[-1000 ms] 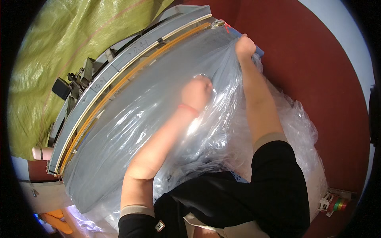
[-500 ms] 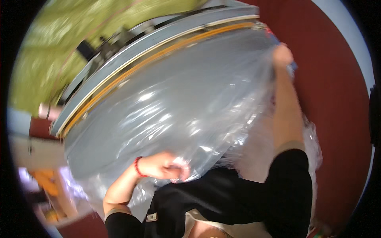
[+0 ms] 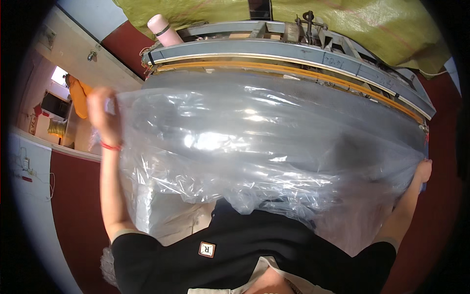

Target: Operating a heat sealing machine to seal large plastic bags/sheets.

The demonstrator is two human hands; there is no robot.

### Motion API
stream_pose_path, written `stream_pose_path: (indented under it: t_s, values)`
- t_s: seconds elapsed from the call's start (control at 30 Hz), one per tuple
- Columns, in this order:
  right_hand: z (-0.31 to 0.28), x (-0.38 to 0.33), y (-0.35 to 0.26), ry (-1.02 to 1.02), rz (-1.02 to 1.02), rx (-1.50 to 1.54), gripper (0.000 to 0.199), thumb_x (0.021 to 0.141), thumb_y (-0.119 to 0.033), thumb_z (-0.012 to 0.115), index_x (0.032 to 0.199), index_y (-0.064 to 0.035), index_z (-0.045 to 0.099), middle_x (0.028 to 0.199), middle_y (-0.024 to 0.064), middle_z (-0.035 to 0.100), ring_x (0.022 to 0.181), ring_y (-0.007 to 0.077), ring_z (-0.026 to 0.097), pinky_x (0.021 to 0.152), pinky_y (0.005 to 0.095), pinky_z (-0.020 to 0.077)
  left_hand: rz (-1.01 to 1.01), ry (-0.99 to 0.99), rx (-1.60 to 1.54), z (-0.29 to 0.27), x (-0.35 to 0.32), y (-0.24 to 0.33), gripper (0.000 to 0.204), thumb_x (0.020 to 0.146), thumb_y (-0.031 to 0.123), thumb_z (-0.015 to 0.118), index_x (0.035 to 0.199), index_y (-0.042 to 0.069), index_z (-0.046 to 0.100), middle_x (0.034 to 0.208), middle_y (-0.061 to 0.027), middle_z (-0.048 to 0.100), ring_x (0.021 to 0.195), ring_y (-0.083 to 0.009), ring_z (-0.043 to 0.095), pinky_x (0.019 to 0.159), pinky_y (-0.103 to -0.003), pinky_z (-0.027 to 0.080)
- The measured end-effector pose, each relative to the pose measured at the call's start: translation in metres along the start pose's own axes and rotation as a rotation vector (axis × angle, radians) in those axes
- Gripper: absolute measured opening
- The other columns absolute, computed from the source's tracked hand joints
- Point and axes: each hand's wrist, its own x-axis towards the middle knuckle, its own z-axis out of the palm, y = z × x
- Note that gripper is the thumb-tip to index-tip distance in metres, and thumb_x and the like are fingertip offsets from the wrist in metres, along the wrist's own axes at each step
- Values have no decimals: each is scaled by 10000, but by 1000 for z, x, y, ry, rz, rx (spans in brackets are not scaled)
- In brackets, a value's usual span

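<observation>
Two hands hold one wide sheet of clear plastic film (image 3: 264, 147) stretched between them, across the front of a long grey machine (image 3: 293, 54). The left hand (image 3: 103, 115) is raised at the left, its fingers closed on the film's upper left corner; a red band circles that wrist. The right hand (image 3: 422, 172) sits lower at the far right, fingers pinched on the film's right edge, though the crumpled plastic partly hides them.

Behind the film runs the machine's curved grey body, edged with an orange strip (image 3: 303, 73) and a pale metal rail. A pink cylindrical bottle (image 3: 164, 29) with a dark ring stands on its top left end, and small metal fittings (image 3: 306, 22) rise near the middle. An olive-green woven tarp (image 3: 382, 24) hangs behind it. A dark red floor (image 3: 73, 206) shows on both sides, and an orange cloth (image 3: 81, 95) hangs by a cream wall at the left.

Glossy and wrinkled, the film throws bright highlights; it blurs most of the machine's front and gathers in folds over the person's black shirt (image 3: 254, 245).
</observation>
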Motion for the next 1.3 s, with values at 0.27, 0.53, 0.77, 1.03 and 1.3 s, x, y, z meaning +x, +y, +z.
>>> stream_pose_path:
  t_s: [0.27,0.53,0.77,1.03,1.3]
  values:
    - [-5,-6,-18,-8,18,5,307,828,-353,413,979,-116,535,964,140,587,895,338,554,704,449,446,17,-901,-153,143,-100,29,548,769,200,523,1248,6,340,1323,-148,306,1233,-310,264,999,-412,221]
    - [39,40,48,31,-28,420,290,807,-328,519,938,-79,589,875,93,615,820,241,578,695,365,455,6,-664,-198,191,-83,8,362,790,236,522,1080,19,517,1104,-136,529,1025,-304,479,866,-373,381]
    - [5,20,71,-183,83,1462,352,783,-290,603,919,35,600,871,69,600,789,161,553,742,268,431,-309,-340,-179,219,-73,19,152,683,152,650,748,18,617,761,-99,581,752,-267,533,696,-360,425]
    - [-24,61,37,-78,197,1360,275,794,-260,532,901,-30,639,837,47,619,742,174,573,669,289,444,-883,-61,-898,222,-40,18,143,814,179,483,754,54,518,741,-37,503,675,-113,477,598,-239,397]
    - [74,27,-126,192,-201,1263,209,770,-225,594,762,-17,571,684,83,588,664,158,557,635,302,440,-921,51,-594,264,-94,-131,178,818,160,489,656,100,447,543,57,384,470,-35,320,415,-201,254]
